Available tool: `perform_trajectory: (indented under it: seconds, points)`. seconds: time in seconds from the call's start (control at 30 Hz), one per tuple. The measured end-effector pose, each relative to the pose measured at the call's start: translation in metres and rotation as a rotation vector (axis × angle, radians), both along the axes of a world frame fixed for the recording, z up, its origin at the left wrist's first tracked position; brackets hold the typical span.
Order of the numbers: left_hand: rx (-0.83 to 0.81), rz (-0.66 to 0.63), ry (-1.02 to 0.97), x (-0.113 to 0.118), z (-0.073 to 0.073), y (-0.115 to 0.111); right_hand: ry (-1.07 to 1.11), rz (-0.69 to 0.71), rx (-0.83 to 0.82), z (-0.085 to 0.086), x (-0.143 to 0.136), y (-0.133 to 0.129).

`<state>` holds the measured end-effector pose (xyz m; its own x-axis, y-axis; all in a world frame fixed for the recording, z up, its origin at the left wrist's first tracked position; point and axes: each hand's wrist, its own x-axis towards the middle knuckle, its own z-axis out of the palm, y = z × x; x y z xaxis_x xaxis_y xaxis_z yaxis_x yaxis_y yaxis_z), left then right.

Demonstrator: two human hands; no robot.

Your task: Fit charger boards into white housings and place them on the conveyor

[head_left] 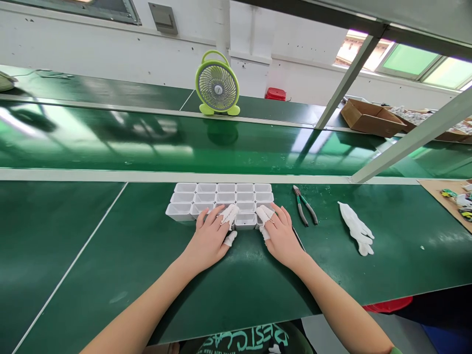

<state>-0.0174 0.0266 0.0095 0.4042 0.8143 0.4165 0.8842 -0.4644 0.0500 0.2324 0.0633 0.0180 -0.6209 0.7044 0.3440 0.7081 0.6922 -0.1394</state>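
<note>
A block of small white plastic compartments (225, 197), set in rows, lies on the green table. My left hand (212, 233) rests over its front row, left of the middle, with fingers stretched out and apart. White coverings wrap some of that hand's fingers and its thumb. On the front right part of the block lies my right hand (280, 235), its fingers also extended and some wrapped in white. Neither hand shows anything held. What lies in the compartments beneath my fingers is hidden. A thin dark tool (298, 239) shows partly beside my right hand.
Green-handled pliers (305, 206) and a white glove (357, 228) lie to the right. Behind a pale rail runs a glossy green belt-like surface (162, 147). A green fan (217, 86) and a cardboard box (372, 118) stand beyond it. A slanted post (413, 140) rises at right.
</note>
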Motion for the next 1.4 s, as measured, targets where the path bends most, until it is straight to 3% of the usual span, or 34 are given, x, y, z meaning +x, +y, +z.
perform_trajectory:
  seconds: [0.3, 0.63, 1.4]
  points:
    - [0.055, 0.01, -0.007, -0.001, 0.002, 0.002, 0.145, -0.053, -0.035, 0.01, 0.005, 0.006]
    - [0.069, 0.038, -0.087, -0.003, 0.002, 0.003, 0.1, -0.027, -0.052, 0.004, 0.007, 0.013]
    - [0.087, 0.032, 0.031, -0.002, 0.002, 0.004, 0.064, -0.026, -0.162, 0.008, 0.005, 0.011]
